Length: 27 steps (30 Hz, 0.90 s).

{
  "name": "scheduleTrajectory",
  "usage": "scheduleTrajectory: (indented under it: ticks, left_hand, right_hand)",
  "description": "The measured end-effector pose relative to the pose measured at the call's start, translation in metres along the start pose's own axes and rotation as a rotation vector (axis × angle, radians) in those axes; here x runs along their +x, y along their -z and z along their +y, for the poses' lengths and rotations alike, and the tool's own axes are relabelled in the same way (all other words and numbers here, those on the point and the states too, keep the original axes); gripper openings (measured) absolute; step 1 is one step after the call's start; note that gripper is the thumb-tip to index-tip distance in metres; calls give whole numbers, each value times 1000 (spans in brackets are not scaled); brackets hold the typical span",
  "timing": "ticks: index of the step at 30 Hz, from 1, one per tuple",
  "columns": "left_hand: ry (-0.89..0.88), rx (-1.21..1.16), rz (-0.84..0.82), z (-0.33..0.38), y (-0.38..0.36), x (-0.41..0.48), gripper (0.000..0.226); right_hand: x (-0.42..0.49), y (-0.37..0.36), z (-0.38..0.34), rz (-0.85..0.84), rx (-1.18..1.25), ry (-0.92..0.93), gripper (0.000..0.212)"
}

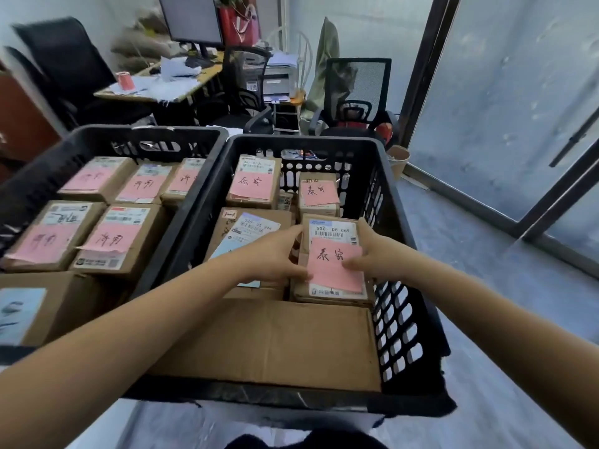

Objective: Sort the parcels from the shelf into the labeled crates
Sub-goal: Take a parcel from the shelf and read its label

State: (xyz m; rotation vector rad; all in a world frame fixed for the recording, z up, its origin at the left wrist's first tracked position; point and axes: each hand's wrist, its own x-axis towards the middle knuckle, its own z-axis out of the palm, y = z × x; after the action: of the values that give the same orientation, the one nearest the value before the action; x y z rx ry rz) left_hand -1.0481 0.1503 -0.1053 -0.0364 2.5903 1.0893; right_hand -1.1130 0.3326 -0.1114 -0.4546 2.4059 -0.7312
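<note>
Holding parcel (334,251) between left hand (275,254) and right hand (379,254), fingers (353,264) clamped on its sides, inside black crate (308,143)

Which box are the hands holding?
The parcel printed 530-05 069, in the right crate. Only it is gripped by the left hand and right hand.
</note>
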Motion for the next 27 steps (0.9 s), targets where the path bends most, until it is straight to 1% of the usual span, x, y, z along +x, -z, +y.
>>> scheduleTrajectory:
  ticks: [3, 5, 7, 8, 10, 13, 15, 18, 21, 25, 27]
  left_hand:
    - [4, -59, -16, 8, -4, -2, 73]
    - [-1, -57, -19, 15, -10, -1, 72]
    - [-24, 44, 10, 21, -16, 0, 70]
    - [-25, 34, 23, 23, -19, 1, 69]
    - [0, -96, 11, 25, -21, 5, 68]
    - [12, -232, -10, 28, -19, 10, 69]
    - [1, -244, -26, 28, -19, 11, 68]
    - [9, -246, -9, 22, -14, 9, 66]
    - [11, -150, 46, 16, -8, 4, 63]
    - [18, 157, 102, 13, -5, 1, 65]
    - [29, 235, 103, 9, -5, 1, 67]
  right_hand:
    - [-5, -1, -3, 55, -228, 40, 69]
    - [-8, 0, -6, 68, -329, 48, 67]
    - [-10, 1, -7, 66, -349, 56, 63]
    - [-11, 2, -7, 74, -349, 66, 60]
    - [-13, 3, -5, 99, -347, 79, 55]
    - [-14, 5, -3, 120, -352, 83, 57]
    - [-16, 7, -3, 119, -347, 89, 61]
    - [-20, 10, -3, 166, -290, 144, 64]
    - [-19, 7, -3, 183, -212, 182, 69]
    - [-14, 0, -4, 181, -112, 234, 67]
    - [-13, 1, -3, 164, -92, 247, 68]
